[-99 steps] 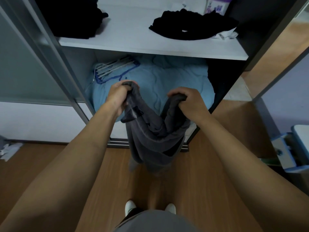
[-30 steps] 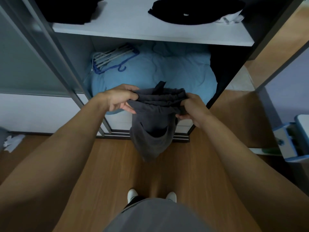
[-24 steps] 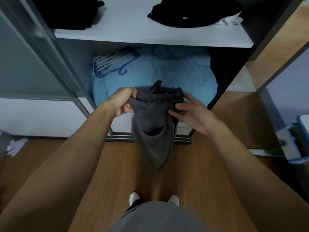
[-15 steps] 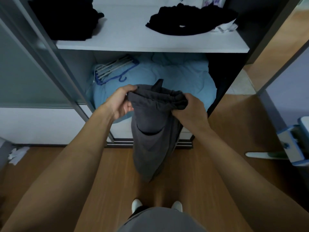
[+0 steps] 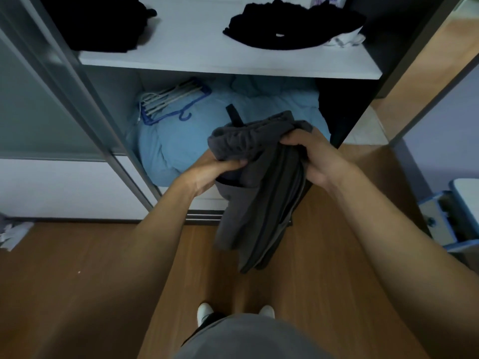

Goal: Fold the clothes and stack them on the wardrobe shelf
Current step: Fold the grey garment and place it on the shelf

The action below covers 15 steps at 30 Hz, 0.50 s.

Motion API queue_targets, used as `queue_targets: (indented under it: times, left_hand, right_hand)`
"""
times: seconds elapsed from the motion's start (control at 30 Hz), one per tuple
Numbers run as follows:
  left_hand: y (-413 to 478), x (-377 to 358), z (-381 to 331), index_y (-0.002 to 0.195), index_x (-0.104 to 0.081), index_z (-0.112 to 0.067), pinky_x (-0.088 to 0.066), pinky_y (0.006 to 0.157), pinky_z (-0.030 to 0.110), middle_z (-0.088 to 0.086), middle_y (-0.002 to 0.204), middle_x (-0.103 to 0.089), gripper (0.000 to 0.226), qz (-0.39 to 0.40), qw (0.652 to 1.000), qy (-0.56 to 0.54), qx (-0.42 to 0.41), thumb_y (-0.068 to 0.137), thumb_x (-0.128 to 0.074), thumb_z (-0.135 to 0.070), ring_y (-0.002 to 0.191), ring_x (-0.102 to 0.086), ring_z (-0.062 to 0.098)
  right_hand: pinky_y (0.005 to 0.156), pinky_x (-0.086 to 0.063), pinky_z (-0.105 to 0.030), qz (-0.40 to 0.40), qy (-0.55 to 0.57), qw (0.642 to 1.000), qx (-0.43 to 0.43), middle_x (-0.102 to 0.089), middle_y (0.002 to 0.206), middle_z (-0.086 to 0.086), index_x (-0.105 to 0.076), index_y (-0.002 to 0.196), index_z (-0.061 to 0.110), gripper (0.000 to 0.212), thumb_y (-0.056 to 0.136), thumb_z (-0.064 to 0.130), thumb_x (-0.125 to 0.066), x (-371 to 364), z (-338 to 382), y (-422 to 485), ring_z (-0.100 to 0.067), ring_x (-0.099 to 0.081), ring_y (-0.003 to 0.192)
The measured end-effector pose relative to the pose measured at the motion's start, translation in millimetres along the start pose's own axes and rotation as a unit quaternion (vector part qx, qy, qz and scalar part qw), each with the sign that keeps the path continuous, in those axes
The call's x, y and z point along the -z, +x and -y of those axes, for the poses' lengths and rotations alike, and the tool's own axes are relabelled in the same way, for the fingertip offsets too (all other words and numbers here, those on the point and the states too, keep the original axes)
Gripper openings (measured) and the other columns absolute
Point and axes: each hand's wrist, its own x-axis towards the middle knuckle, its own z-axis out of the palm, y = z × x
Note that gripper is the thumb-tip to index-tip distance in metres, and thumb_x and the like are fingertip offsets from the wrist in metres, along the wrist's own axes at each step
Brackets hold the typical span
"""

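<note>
Dark grey bunched fabric garment (image 5: 259, 182), hanging mid-air above wooden plank floor (image 5: 77, 281), waistband pinched by left hand (image 5: 215, 172) and clenched by right hand (image 5: 315, 159), before white wardrobe shelf (image 5: 207, 60) with bare middle between black clothing piles (image 5: 293, 24).

Dim room, wooden floor (image 5: 77, 294), open grey-framed wardrobe (image 5: 77, 81), lilac wall (image 5: 445, 141) at right

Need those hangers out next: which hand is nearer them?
Left. The left hand sits below-right of the hangers; the right hand is farther right.
</note>
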Motion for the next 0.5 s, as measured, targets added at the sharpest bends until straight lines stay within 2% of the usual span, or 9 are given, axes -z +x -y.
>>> queue_targets:
  times: [0.1, 0.17, 0.2, 0.3, 0.37, 0.43, 0.5]
  left_hand:
    - [7, -15, -19, 0.115, -0.069, -0.015, -0.055, 0.095, 0.035, 0.010, 0.115, -0.073, 0.039, -0.048, 0.995, -0.079, -0.020, 0.077, -0.078, -0.017, 0.110, -0.069, 0.024]
    - [12, -26, -32, 0.112, -0.071, -0.012, -0.056, 0.091, 0.036, 0.013, 0.112, -0.074, 0.033, -0.068, 0.992, -0.099, -0.025, 0.079, -0.076, -0.016, 0.107, -0.070, 0.026]
    - [14, -32, -38, 0.110, -0.071, -0.012, -0.057, 0.090, 0.036, 0.014, 0.110, -0.074, 0.033, -0.080, 0.992, -0.100, -0.023, 0.078, -0.077, -0.017, 0.105, -0.071, 0.026]
    - [18, -45, -48, 0.105, -0.073, -0.012, -0.056, 0.094, 0.043, 0.014, 0.104, -0.076, 0.029, -0.124, 0.988, -0.095, -0.005, 0.077, -0.079, -0.019, 0.100, -0.072, 0.027]
    - [17, -45, -49, 0.108, -0.072, -0.011, -0.056, 0.094, 0.042, 0.012, 0.102, -0.076, 0.028, -0.137, 0.988, -0.066, 0.013, 0.082, -0.078, -0.021, 0.098, -0.073, 0.025]
    - [12, -35, -42, 0.115, -0.068, -0.012, -0.056, 0.091, 0.036, 0.009, 0.109, -0.075, 0.030, -0.086, 0.993, -0.071, 0.031, 0.089, -0.072, -0.027, 0.103, -0.072, 0.021]
    - [1, -19, -30, 0.123, -0.063, -0.013, -0.055, 0.094, 0.033, 0.008, 0.123, -0.070, 0.043, -0.003, 0.988, -0.143, 0.055, 0.091, -0.062, -0.042, 0.116, -0.065, 0.020]
  right_hand:
    - [0.079, -0.059, -0.033, -0.064, 0.064, 0.996, -0.016, -0.076, 0.102, -0.015, -0.081, 0.092, 0.011, 0.017, 0.077, 0.017, -0.075, 17, 16, 8, -0.026, -0.073, 0.095]
    - [0.087, -0.057, -0.035, -0.073, 0.108, 0.991, -0.010, -0.073, 0.115, -0.015, -0.079, 0.103, 0.011, 0.024, 0.085, 0.027, -0.075, 32, 17, 8, -0.027, -0.070, 0.107]
    - [0.090, -0.056, -0.035, -0.070, 0.103, 0.992, -0.012, -0.071, 0.120, -0.014, -0.076, 0.110, 0.011, 0.030, 0.087, 0.031, -0.073, 36, 10, 5, -0.027, -0.068, 0.112]
    - [0.097, -0.054, -0.034, -0.066, -0.014, 0.995, -0.067, -0.072, 0.120, -0.004, -0.064, 0.127, 0.016, 0.051, 0.083, 0.039, -0.074, 35, -26, -15, -0.023, -0.067, 0.114]
    - [0.103, -0.051, -0.038, -0.078, 0.020, 0.994, -0.068, -0.071, 0.122, -0.005, -0.059, 0.133, 0.015, 0.055, 0.085, 0.038, -0.074, 28, -43, -24, -0.023, -0.067, 0.115]
    - [0.102, -0.051, -0.041, -0.083, 0.109, 0.989, -0.048, -0.068, 0.127, -0.010, -0.057, 0.135, 0.012, 0.050, 0.092, 0.033, -0.068, 22, -43, -27, -0.027, -0.065, 0.118]
    - [0.101, -0.053, -0.042, -0.074, 0.147, 0.985, -0.049, -0.067, 0.129, -0.011, -0.059, 0.133, 0.010, 0.046, 0.094, 0.034, -0.065, 16, -35, -30, -0.028, -0.064, 0.119]
